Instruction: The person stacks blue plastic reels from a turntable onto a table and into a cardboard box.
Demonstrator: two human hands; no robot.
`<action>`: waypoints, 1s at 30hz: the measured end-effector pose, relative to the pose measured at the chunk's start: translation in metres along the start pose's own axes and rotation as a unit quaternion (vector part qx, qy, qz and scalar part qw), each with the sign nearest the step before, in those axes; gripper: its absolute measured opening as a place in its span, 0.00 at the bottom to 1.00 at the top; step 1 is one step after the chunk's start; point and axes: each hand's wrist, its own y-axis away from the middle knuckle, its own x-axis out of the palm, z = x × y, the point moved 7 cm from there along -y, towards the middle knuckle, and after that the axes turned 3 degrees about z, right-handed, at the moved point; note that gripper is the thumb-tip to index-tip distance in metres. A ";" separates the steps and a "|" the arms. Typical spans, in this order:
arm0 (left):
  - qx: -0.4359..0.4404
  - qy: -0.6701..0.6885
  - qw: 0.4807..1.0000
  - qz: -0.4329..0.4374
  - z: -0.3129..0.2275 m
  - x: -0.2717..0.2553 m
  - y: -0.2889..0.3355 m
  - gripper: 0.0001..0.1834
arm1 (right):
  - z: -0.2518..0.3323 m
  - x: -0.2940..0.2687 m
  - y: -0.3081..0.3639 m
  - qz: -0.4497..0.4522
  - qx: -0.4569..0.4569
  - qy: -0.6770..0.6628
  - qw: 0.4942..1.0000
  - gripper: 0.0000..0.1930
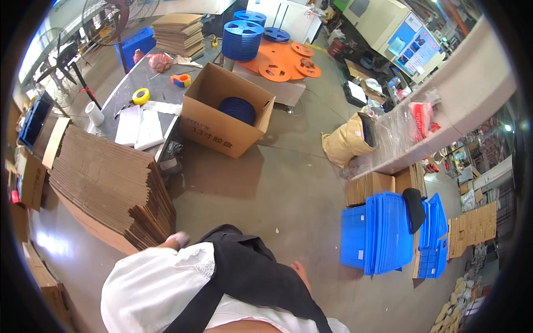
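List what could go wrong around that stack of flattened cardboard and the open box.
1. The leaning stack of flattened cardboard by the left hand could slide over if pulled carelessly.
2. The open box overhangs the table edge; a nudge might tip it and its blue reels.

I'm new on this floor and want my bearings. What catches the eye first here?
An open brown cardboard box stands on the concrete floor in the middle, holding dark blue round reels. To its left lies a big stack of flattened brown cardboard sheets, the left hand at its corner. Beyond the box lie flat orange plastic reels.
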 end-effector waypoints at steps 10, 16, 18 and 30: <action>0.080 0.454 0.832 -0.308 -0.114 -0.481 -0.147 0.22 | 0.056 -0.095 -0.233 0.037 0.115 -0.085 0.989 0.14; -0.024 0.217 0.953 -0.212 -0.089 -0.453 -0.218 0.21 | 0.149 -0.211 -0.400 0.025 0.120 -0.131 0.984 0.13; -0.144 0.293 0.936 -0.134 -0.071 -0.427 -0.208 0.20 | 0.197 -0.235 -0.475 0.031 0.096 -0.124 0.987 0.13; -0.280 0.552 0.775 -0.132 -0.031 -0.406 -0.284 0.20 | 0.552 -0.181 -0.789 0.119 0.004 -0.050 0.992 0.13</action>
